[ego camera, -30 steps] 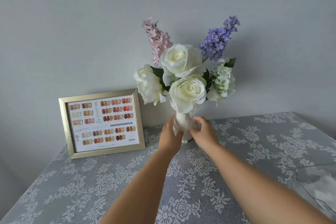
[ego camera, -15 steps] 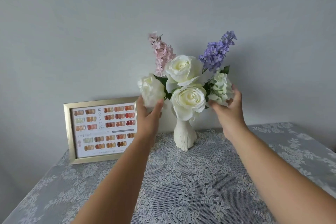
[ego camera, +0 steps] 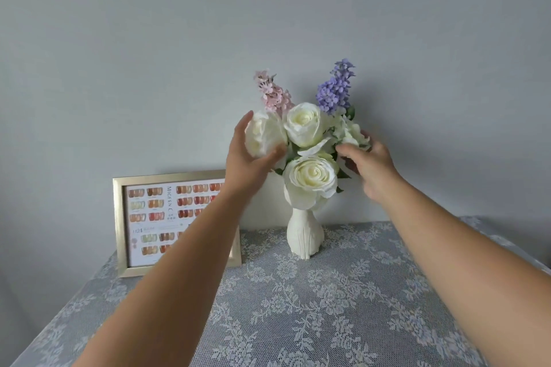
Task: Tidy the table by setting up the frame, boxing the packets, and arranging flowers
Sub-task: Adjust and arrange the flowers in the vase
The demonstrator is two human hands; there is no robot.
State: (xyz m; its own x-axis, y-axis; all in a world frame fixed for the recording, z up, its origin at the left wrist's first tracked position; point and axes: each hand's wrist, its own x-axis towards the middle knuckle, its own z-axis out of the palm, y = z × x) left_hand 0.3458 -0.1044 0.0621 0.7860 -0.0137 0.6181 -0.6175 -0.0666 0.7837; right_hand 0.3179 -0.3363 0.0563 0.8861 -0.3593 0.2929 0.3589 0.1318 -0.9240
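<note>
A white ribbed vase [ego camera: 304, 236] stands upright at the back of the table and holds a bunch of flowers: white roses [ego camera: 310, 179], a pink sprig [ego camera: 272, 94] and a purple sprig [ego camera: 335, 89]. My left hand [ego camera: 246, 162] cups the white bloom [ego camera: 264, 132] on the bunch's left side, thumb and fingers curled round it. At the right side, my right hand [ego camera: 371, 165] grips the pale green-white flower cluster [ego camera: 350, 131]. A gold frame [ego camera: 119, 223] with a colour chart stands upright against the wall, left of the vase, partly hidden by my left forearm.
The table carries a grey-white lace cloth [ego camera: 328, 307] and backs onto a plain grey wall [ego camera: 149, 39]. Its left edge drops away at the lower left, and the right edge shows at the far right.
Both hands left the vase's neck and rose to the flowers, one on each side. They have since pressed the outer blooms inward, so the bunch is narrower.
</note>
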